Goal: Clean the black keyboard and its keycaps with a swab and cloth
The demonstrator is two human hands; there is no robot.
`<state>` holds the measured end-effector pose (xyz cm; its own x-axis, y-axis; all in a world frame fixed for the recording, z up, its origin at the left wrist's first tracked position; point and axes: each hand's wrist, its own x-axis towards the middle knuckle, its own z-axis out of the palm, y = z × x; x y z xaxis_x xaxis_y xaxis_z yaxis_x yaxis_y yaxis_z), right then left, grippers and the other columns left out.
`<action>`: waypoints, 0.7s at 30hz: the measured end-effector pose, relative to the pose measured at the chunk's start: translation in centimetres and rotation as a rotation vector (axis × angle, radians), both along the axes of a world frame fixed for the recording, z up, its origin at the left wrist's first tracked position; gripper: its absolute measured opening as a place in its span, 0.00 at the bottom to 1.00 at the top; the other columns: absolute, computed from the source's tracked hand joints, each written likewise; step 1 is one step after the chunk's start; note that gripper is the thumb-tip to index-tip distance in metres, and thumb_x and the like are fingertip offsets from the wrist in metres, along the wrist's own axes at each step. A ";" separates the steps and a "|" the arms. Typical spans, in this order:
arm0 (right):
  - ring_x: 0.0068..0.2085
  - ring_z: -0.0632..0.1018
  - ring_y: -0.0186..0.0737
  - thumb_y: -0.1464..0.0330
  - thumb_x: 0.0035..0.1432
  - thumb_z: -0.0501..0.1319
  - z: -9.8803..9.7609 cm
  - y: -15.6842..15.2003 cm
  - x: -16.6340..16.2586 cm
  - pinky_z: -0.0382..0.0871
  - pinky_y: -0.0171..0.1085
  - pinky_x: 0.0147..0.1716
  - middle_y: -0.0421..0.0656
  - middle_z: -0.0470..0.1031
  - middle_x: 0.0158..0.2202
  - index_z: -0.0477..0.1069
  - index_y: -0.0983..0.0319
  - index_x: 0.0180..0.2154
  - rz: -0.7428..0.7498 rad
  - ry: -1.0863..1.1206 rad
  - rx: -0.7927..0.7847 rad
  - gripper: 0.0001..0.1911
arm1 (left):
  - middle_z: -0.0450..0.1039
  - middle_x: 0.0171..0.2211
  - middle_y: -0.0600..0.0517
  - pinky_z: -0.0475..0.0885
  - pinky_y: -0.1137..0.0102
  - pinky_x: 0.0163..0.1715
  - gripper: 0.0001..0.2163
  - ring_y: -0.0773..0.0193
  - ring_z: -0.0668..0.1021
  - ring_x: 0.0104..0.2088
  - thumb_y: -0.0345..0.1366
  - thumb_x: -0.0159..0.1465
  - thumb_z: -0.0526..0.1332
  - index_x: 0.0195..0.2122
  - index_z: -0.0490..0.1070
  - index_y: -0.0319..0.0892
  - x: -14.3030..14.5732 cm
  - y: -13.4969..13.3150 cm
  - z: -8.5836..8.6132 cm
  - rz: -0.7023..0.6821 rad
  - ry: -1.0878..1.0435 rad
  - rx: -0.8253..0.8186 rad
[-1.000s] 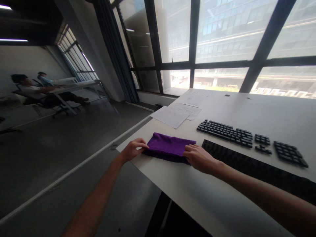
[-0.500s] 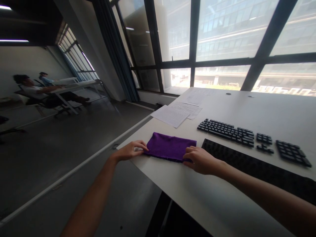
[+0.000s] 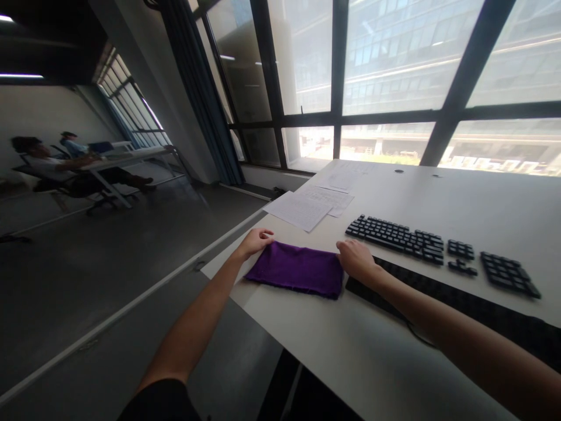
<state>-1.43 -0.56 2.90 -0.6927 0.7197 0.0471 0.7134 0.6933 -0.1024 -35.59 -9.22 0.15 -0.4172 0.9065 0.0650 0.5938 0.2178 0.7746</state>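
Observation:
A folded purple cloth (image 3: pixel 295 270) lies flat on the white table (image 3: pixel 350 345), near its left front corner. My left hand (image 3: pixel 256 240) rests at the cloth's far left corner with its fingers curled onto the edge. At the far right corner, my right hand (image 3: pixel 357 260) has its fingers closed on the fabric. That forearm lies across a long black studded strip (image 3: pixel 460 301).
A black keyboard (image 3: pixel 397 237) with separate key blocks sits behind the strip. Paper sheets (image 3: pixel 302 207) lie beyond the cloth. The table's left edge drops to dark floor. Two people (image 3: pixel 39 169) sit at a far-left table. Large windows stand behind.
Both hands have moved from the cloth's near corners to its far corners. The cloth now lies flatter and a little nearer to me.

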 end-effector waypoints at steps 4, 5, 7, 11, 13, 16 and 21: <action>0.44 0.78 0.50 0.77 0.58 0.56 -0.2 0.7 -0.2 0.64 0.38 0.38 0.53 0.79 0.40 0.75 0.64 0.43 0.013 -0.012 -0.032 0.13 | 0.78 0.29 0.48 0.70 0.70 0.29 0.18 0.61 0.77 0.28 0.45 0.53 0.66 0.40 0.77 0.36 -0.7 0.4 -0.6 0.076 0.055 0.014; 0.44 0.78 0.49 0.78 0.57 0.56 -0.2 0.8 -0.2 0.64 0.38 0.38 0.53 0.78 0.40 0.75 0.64 0.44 0.014 -0.015 -0.033 0.14 | 0.78 0.29 0.48 0.70 0.70 0.30 0.16 0.61 0.77 0.29 0.43 0.53 0.66 0.38 0.77 0.37 -0.8 0.4 -0.7 0.100 0.085 0.016; 0.44 0.78 0.49 0.78 0.56 0.56 -0.1 0.8 -0.1 0.64 0.39 0.39 0.53 0.78 0.40 0.74 0.64 0.43 0.011 -0.028 -0.036 0.15 | 0.77 0.29 0.47 0.72 0.67 0.35 0.12 0.59 0.78 0.31 0.40 0.54 0.66 0.36 0.78 0.38 -0.8 0.4 -0.7 0.141 0.158 0.022; 0.48 0.74 0.53 0.75 0.60 0.56 0.3 0.1 -0.4 0.64 0.42 0.43 0.56 0.75 0.45 0.74 0.65 0.43 0.020 0.002 0.032 0.11 | 0.76 0.42 0.43 0.67 0.61 0.52 0.11 0.52 0.75 0.46 0.35 0.59 0.61 0.41 0.78 0.39 1.8 -0.2 -0.2 0.149 0.359 0.102; 0.51 0.72 0.52 0.71 0.64 0.54 0.3 -0.5 -0.9 0.64 0.43 0.47 0.56 0.73 0.49 0.73 0.65 0.46 0.117 0.066 0.071 0.12 | 0.74 0.49 0.42 0.64 0.60 0.57 0.14 0.52 0.73 0.52 0.36 0.65 0.56 0.48 0.76 0.40 4.3 -0.8 -0.1 -0.002 0.554 0.148; 0.60 0.66 0.51 0.68 0.66 0.53 -0.6 -1.3 -1.7 0.60 0.44 0.56 0.54 0.66 0.60 0.69 0.63 0.55 0.377 0.117 0.059 0.17 | 0.65 0.61 0.45 0.57 0.61 0.62 0.20 0.55 0.66 0.61 0.42 0.70 0.51 0.61 0.66 0.44 8.0 -1.9 -0.6 -0.373 0.652 0.085; 0.65 0.60 0.55 0.65 0.66 0.54 -2.1 -1.7 -2.1 0.55 0.50 0.61 0.57 0.58 0.65 0.62 0.66 0.62 0.449 0.063 -0.023 0.25 | 0.45 0.70 0.47 0.40 0.55 0.66 0.30 0.52 0.49 0.70 0.51 0.70 0.49 0.69 0.48 0.47 9.6 -2.7 -1.4 -0.553 0.598 -0.115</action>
<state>-3.48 -2.26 0.83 -0.9328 0.3499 0.0864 0.3343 0.9296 -0.1553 -25.95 -11.92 -1.22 0.1672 0.9855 0.0288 0.9439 -0.1685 0.2839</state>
